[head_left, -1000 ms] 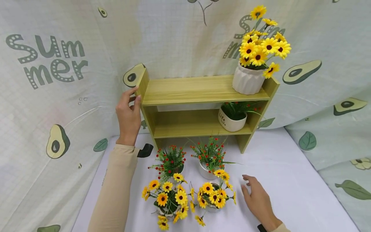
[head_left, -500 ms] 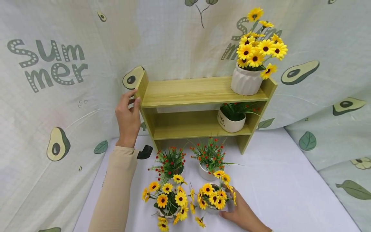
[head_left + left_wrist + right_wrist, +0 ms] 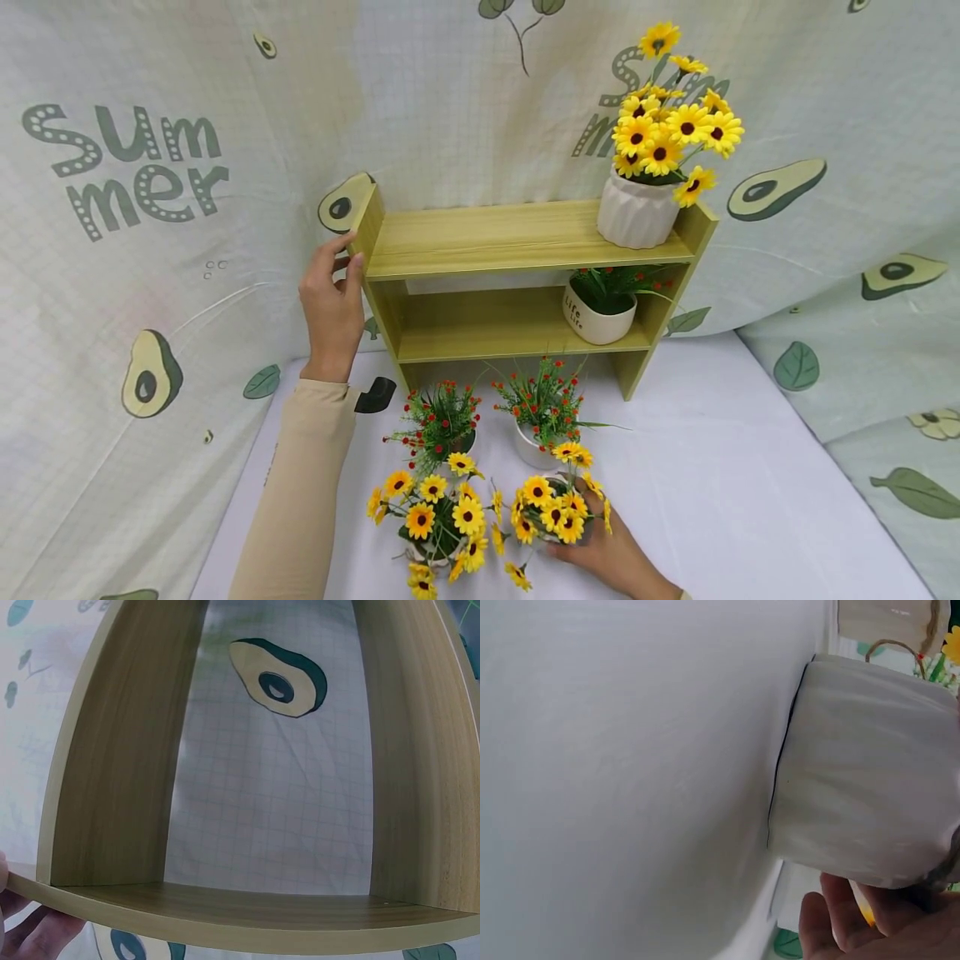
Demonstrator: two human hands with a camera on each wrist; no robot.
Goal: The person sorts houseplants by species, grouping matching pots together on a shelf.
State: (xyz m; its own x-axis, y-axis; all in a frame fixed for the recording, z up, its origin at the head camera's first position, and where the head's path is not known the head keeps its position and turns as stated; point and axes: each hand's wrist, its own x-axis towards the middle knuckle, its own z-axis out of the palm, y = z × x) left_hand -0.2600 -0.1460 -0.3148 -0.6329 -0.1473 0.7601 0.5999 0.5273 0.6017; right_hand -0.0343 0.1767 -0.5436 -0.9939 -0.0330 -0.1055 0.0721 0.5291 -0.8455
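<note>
A two-tier wooden shelf (image 3: 517, 237) stands on the white table. My left hand (image 3: 347, 252) holds its left side panel, thumb on the front edge and fingers behind; the left wrist view shows the shelf (image 3: 240, 907) from the end with fingertips (image 3: 30, 926) below it. My right hand (image 3: 583, 535) grips a small white pot of yellow flowers (image 3: 553, 510) at the table's front. In the right wrist view the pot (image 3: 862, 765) lies close against my fingers (image 3: 840, 922).
A second yellow-flower pot (image 3: 438, 521) stands left of the held one. Two red-flower pots (image 3: 442, 417) (image 3: 540, 408) stand behind them. On the shelf are a ribbed white vase of yellow flowers (image 3: 637, 212) and a green plant pot (image 3: 600, 308). Avocado-print cloth (image 3: 150, 250) hangs behind.
My right hand slid left across the table and closed around the yellow-flower pot. The left hand stayed on the shelf's side panel.
</note>
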